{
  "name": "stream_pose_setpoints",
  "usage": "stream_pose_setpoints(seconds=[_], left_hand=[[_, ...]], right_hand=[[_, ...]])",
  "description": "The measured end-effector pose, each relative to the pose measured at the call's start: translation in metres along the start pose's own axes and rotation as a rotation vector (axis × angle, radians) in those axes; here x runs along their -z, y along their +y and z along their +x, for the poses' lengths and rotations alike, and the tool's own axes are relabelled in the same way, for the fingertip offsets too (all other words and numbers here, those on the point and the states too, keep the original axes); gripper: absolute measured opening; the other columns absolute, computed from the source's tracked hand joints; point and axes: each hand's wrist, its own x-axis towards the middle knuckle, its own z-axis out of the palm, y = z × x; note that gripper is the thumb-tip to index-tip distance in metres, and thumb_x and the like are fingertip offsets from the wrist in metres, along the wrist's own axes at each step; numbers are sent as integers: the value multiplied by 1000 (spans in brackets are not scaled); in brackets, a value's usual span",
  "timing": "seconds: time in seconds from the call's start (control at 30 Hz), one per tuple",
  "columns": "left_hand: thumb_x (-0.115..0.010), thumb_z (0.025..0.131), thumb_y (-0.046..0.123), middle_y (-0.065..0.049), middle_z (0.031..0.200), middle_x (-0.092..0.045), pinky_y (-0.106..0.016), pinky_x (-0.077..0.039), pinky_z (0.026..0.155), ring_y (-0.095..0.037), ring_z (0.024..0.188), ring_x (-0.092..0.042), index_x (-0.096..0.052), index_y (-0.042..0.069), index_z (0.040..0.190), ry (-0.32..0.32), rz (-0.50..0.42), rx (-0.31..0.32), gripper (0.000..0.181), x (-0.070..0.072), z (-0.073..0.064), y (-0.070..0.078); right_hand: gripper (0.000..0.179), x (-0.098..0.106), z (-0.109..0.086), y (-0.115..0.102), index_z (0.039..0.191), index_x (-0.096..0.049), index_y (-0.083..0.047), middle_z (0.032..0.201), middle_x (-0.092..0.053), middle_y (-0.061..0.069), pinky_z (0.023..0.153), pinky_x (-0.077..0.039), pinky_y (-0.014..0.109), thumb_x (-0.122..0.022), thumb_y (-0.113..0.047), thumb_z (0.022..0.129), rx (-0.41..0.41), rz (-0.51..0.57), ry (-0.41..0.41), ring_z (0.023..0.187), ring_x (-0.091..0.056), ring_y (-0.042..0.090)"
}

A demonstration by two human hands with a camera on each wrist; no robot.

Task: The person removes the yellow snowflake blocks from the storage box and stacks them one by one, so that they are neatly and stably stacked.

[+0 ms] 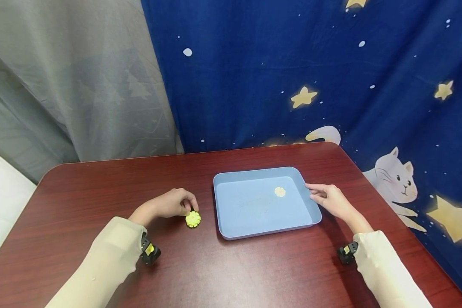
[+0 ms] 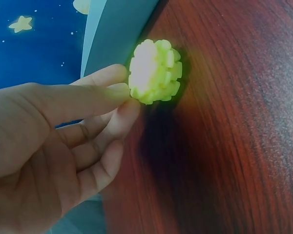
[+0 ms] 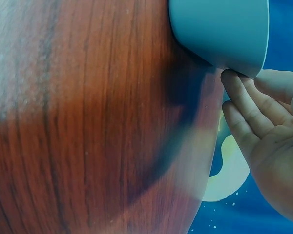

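Note:
Between thumb and fingertips, my left hand (image 1: pixel 174 202) pinches a small yellow flower-shaped piece (image 1: pixel 193 219). Its edge is scalloped, with petals in layers, as the left wrist view shows on the brightly lit piece (image 2: pixel 155 72). To the right stands a shallow light-blue tray (image 1: pixel 246 214). Inside it, toward the right, lies a pale cream flower-shaped piece (image 1: pixel 279 191). My right hand (image 1: pixel 333 200) grips the tray's right wall. In the right wrist view the fingertips (image 3: pixel 230 78) sit against the outside of the tray (image 3: pixel 219 34), with the thumb at its rim.
A dark red wood-grain table (image 1: pixel 169 273) carries everything, its far edge close to a blue curtain (image 1: pixel 246 77) with stars and a white cat. Grey curtain (image 1: pixel 81 85) hangs at the back left. Each wrist wears a small black camera, such as the left camera (image 1: pixel 150 251).

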Motion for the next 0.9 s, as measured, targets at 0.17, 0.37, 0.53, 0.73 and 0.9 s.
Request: stream_pose_setpoints(seconds=[0.17, 0.37, 0.53, 0.73, 0.9], left_hand=[[-55, 74, -9, -2, 70, -57, -24, -42, 58, -12, 63, -49, -66, 2, 86, 11, 6, -3, 19, 1, 1, 4], [-57, 79, -5, -1, 72, -59, -25, -44, 60, -12, 65, -51, -66, 1, 89, 18, 23, -1, 15, 2, 6, 11], [-59, 81, -3, 0, 74, -61, -27, -45, 64, -12, 67, -53, -66, 1, 90, 14, 38, -25, 13, 4, 13, 21], [-58, 82, -3, -2, 74, -62, -26, -45, 65, -13, 68, -55, -65, 1, 91, 14, 47, -71, 13, 4, 24, 33], [-59, 83, -2, -1, 75, -59, -26, -45, 64, -12, 68, -52, -65, 2, 93, 16, 36, -84, 13, 3, 35, 42]], right_hand=[[39, 0, 0, 0, 123, -54, 4, 103, -63, 21, 75, -51, 38, -60, 1, 85, 1, 0, 1, 92, -62, 31], [39, -1, 0, 1, 123, -54, 4, 103, -63, 21, 75, -51, 38, -60, 1, 85, -5, 7, 1, 92, -62, 31], [39, -1, 0, 2, 124, -54, 4, 104, -63, 21, 75, -50, 38, -60, 1, 85, -9, 4, 2, 93, -62, 31], [39, -1, 0, 1, 124, -54, 4, 104, -63, 22, 75, -50, 38, -60, 1, 85, -11, 8, 0, 92, -62, 31], [39, 0, 0, 1, 124, -54, 4, 104, -63, 21, 75, -51, 38, -60, 1, 85, -3, 8, 2, 92, -62, 31]])
